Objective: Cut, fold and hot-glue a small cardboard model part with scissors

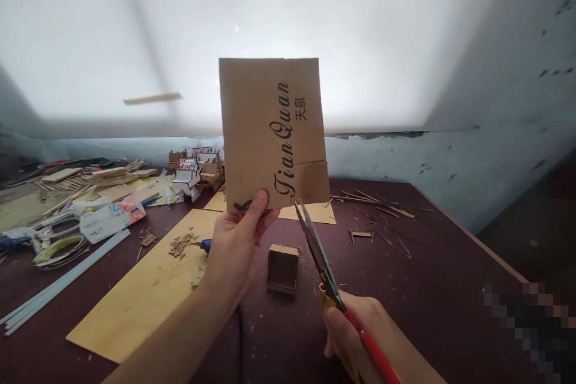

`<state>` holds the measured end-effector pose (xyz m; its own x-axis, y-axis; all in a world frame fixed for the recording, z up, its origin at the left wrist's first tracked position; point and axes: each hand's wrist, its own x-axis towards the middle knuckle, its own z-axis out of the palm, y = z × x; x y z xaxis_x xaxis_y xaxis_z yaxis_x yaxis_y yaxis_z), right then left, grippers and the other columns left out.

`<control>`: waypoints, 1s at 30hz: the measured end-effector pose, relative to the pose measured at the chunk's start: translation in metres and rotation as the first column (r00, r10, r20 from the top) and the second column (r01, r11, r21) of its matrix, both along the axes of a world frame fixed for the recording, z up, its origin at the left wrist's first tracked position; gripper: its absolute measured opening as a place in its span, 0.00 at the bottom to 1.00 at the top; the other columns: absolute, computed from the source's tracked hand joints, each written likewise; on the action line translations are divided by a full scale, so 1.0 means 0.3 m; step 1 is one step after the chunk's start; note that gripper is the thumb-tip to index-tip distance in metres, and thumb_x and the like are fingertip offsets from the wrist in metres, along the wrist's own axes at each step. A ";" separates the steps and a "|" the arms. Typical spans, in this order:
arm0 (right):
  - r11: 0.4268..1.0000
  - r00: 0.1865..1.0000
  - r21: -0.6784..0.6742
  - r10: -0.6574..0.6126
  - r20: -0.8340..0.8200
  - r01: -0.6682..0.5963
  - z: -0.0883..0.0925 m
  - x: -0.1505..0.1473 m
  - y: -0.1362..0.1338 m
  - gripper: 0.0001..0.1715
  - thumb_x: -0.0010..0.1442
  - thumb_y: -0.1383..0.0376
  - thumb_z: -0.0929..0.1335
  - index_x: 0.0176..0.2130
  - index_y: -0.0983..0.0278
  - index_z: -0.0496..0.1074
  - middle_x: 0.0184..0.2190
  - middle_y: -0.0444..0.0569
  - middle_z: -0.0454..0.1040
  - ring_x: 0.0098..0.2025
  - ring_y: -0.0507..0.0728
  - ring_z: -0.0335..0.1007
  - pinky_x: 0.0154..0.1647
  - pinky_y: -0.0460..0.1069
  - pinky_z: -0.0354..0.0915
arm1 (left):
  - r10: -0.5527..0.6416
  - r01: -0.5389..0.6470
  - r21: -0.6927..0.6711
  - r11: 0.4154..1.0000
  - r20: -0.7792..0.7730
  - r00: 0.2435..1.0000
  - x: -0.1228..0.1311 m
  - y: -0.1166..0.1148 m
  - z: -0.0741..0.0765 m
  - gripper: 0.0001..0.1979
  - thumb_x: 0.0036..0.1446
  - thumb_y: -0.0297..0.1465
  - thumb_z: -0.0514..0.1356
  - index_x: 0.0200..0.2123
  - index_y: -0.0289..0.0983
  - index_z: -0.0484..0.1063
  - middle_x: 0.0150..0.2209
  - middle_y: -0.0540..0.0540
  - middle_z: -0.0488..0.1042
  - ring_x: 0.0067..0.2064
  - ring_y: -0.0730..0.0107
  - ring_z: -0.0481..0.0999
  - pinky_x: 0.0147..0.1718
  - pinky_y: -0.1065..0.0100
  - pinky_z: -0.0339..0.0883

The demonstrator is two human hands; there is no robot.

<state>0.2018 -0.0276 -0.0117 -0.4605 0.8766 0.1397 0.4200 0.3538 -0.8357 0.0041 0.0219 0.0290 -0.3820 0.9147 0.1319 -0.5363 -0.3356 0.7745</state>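
Observation:
My left hand (pixel 245 234) pinches the lower edge of a flat cardboard piece (pixel 256 126), holding it upright above the table. Black "TianQuan" lettering runs up its face, and a crease or cut line crosses its lower right part. In my right hand (pixel 360 330) is a pair of scissors (pixel 321 252) with red and yellow handles. The blades point up, slightly apart at the tips, at the cardboard's bottom edge. Below, between my hands, a small open cardboard box (pixel 282 273) rests on the table.
Yellow board (pixel 130 288) lies at left with small cardboard scraps (pixel 182 244) and a blue-tipped tool (pixel 204 245). White sticks (pixel 67 282), a tape roll (pixel 60 251) and cardboard models (pixel 193 174) are farther left. Thin strips (pixel 378 201) litter the back right. A pale wall stands behind.

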 end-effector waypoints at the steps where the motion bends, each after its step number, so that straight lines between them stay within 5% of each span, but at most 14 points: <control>1: 1.000 1.000 -0.002 0.004 -0.013 -0.004 0.008 0.000 -0.002 0.36 0.71 0.38 0.56 0.23 0.59 0.62 0.19 0.43 0.68 0.21 0.53 0.62 0.21 0.48 0.56 | 0.014 -0.014 -0.005 1.000 0.000 1.000 -0.001 0.000 -0.003 0.18 0.50 0.33 0.76 0.44 0.36 0.82 0.46 0.45 0.84 0.45 0.70 0.84 0.40 0.78 0.79; 6: 1.000 0.999 0.026 0.017 -0.047 -0.016 0.022 0.007 0.004 0.39 0.67 0.33 0.54 0.23 0.57 0.62 0.17 0.43 0.64 0.18 0.54 0.56 0.18 0.50 0.54 | -0.016 0.012 -0.074 0.997 -0.046 0.999 -0.018 0.002 -0.011 0.16 0.46 0.30 0.77 0.39 0.35 0.82 0.43 0.45 0.85 0.41 0.72 0.84 0.35 0.80 0.78; 14: 0.996 0.997 -0.065 -0.063 0.045 0.066 -0.021 0.022 0.009 0.33 0.71 0.40 0.57 0.25 0.59 0.55 0.19 0.41 0.61 0.21 0.52 0.55 0.20 0.48 0.51 | -0.270 0.260 -0.084 0.962 -0.142 0.952 -0.020 -0.009 -0.007 0.19 0.48 0.26 0.76 0.44 0.34 0.81 0.45 0.40 0.84 0.43 0.66 0.84 0.37 0.74 0.81; 20: 0.998 0.994 -0.065 -0.005 0.109 0.013 -0.030 0.033 0.014 0.31 0.69 0.39 0.58 0.27 0.59 0.57 0.22 0.41 0.61 0.24 0.52 0.53 0.21 0.47 0.52 | -0.224 0.214 -0.067 0.975 -0.259 0.940 -0.027 -0.014 -0.017 0.18 0.54 0.34 0.74 0.47 0.38 0.80 0.50 0.42 0.83 0.44 0.62 0.84 0.38 0.69 0.82; 30: 0.988 0.979 -0.046 -0.140 0.151 0.148 -0.051 0.012 0.008 0.32 0.70 0.38 0.56 0.27 0.58 0.55 0.21 0.41 0.60 0.24 0.52 0.54 0.22 0.47 0.53 | -0.257 0.231 -0.118 0.966 -0.335 0.906 -0.016 -0.030 -0.018 0.18 0.53 0.37 0.74 0.45 0.36 0.82 0.46 0.41 0.85 0.43 0.59 0.85 0.37 0.69 0.83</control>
<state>0.2054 -0.0253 -0.0270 -0.3408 0.9397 0.0283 0.5826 0.2348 -0.7781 -0.0006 0.0130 0.0236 -0.0887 0.9857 0.1436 -0.2895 -0.1634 0.9431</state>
